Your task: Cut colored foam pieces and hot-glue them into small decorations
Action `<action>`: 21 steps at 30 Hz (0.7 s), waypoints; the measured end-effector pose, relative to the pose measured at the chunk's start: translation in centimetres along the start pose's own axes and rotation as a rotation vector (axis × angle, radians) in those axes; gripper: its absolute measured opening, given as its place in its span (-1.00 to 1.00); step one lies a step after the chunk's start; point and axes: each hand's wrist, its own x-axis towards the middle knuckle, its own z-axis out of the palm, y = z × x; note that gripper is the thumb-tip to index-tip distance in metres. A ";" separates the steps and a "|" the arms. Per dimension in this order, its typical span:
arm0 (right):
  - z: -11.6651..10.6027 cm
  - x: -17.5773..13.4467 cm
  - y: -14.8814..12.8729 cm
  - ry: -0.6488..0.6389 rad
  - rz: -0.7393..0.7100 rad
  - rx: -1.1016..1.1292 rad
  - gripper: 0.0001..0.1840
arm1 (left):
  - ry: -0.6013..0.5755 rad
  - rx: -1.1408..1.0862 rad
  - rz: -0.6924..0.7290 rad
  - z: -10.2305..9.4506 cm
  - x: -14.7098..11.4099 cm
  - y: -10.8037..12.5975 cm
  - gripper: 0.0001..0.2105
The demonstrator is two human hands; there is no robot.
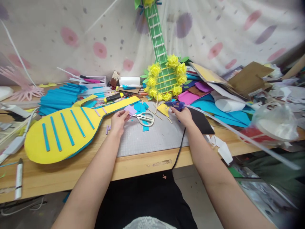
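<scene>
Between the fingertips of my left hand point(119, 121) is a small piece of lilac paper point(130, 110). My right hand point(184, 116) grips a dark blue glue gun point(175, 104); a long clear glue stick point(238, 135) juts from its back, and a black cord hangs down. White-handled scissors point(146, 119) lie between my hands on the grey cutting mat point(152, 143), among blue paper scraps. Left of my left hand lies a yellow guitar shape point(69, 133) with blue strips on its body and two lilac strips on its neck. Small lilac rolls point(108, 129) lie beside it.
A green guitar model point(158, 47) with yellow paper flowers leans against the patterned curtain. Coloured paper sheets point(221, 105) are piled at right, near a bag-covered red container point(269, 127). A white marker point(19, 179) lies at left; blue crepe paper point(57, 98) sits behind the yellow guitar.
</scene>
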 end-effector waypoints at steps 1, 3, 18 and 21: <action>0.1 0.0 0.4 0.009 0.022 -0.018 -0.51 | 0.009 -0.010 0.002 0.0 0.0 0.1 -0.73; 0.4 -0.1 0.9 0.025 0.074 -0.022 -0.48 | 0.022 -0.029 0.008 0.1 -0.1 0.1 -0.74; 0.3 0.1 0.8 -0.015 0.088 -0.124 -0.41 | 0.038 -0.122 0.070 0.0 0.4 -0.4 -0.78; -0.2 -0.4 0.3 -0.030 0.074 -0.191 -0.44 | 0.041 -0.103 0.071 0.0 0.4 -0.3 -0.78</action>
